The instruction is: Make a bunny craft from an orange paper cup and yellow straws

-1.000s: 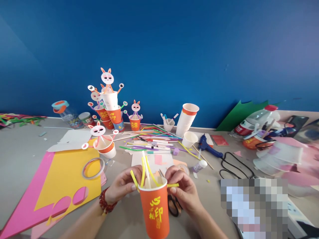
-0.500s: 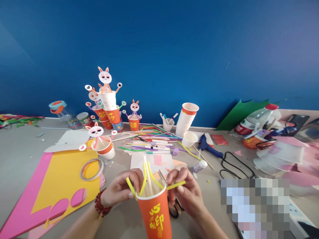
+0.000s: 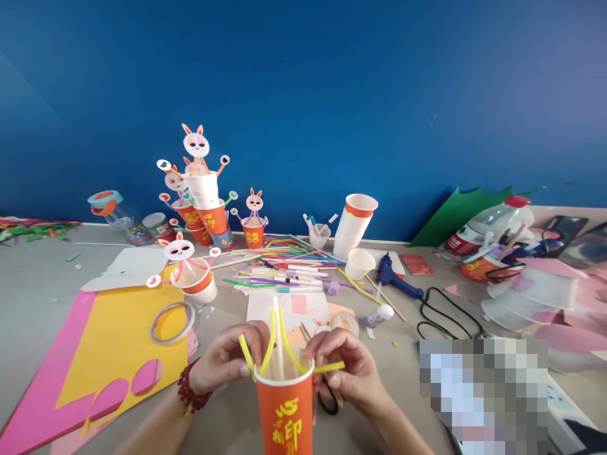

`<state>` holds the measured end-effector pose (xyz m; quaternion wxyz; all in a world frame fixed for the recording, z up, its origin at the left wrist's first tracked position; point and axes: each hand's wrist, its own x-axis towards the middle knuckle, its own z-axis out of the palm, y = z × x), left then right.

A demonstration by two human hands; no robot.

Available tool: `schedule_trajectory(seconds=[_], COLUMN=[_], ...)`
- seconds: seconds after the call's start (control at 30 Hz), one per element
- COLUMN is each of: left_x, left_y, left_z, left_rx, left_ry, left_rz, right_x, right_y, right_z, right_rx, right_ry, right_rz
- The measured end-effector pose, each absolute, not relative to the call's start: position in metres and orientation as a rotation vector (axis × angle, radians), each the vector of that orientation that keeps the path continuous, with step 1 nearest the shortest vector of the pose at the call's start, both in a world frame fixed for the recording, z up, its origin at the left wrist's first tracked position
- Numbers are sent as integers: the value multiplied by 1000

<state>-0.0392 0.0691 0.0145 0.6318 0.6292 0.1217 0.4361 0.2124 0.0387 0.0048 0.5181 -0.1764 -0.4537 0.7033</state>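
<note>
An orange paper cup point(image 3: 287, 411) with yellow characters stands upright in front of me, its base cut off by the frame edge. A white straw point(image 3: 277, 335) rises from inside it. Two thin yellow straws point(image 3: 270, 344) beside it bend over the rim, their ends sticking out left and right. My left hand point(image 3: 232, 357) is closed at the left rim, thumb beside the yellow end and fingertips partly hidden behind the cup. On the right rim, my right hand point(image 3: 348, 373) pinches by the other yellow end, its fingertips partly covered.
Finished rabbit cups point(image 3: 196, 278) stand back left. Behind my hands lie colored sticks and markers point(image 3: 294, 268). A cup stack point(image 3: 353, 224), a small white cup point(image 3: 359, 263), a glue gun point(image 3: 396, 278) with cord and a glue stick point(image 3: 379, 315) are right. Yellow paper point(image 3: 118, 335) and tape point(image 3: 173, 322) lie left.
The cup has shifted slightly left and stands straighter. My right hand has moved left, closer against the rim, and the right yellow end has dropped to slope slightly less upward.
</note>
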Motion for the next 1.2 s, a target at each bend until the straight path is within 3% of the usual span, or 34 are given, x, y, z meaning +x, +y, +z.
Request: schedule_trajectory(seconds=[0.37, 0.73, 1.2], left_x=[-38, -40, -37], left_y=[68, 70, 70], left_z=[15, 12, 16], left_rx=[1386, 1410, 1432], left_ry=[236, 249, 245], left_rz=[999, 978, 985], right_x=[213, 208, 206], right_y=[41, 40, 37], right_z=[19, 13, 17], right_rx=[-503, -241, -377], right_ry=[-1256, -1115, -1251], right_rz=[1480, 1671, 1450])
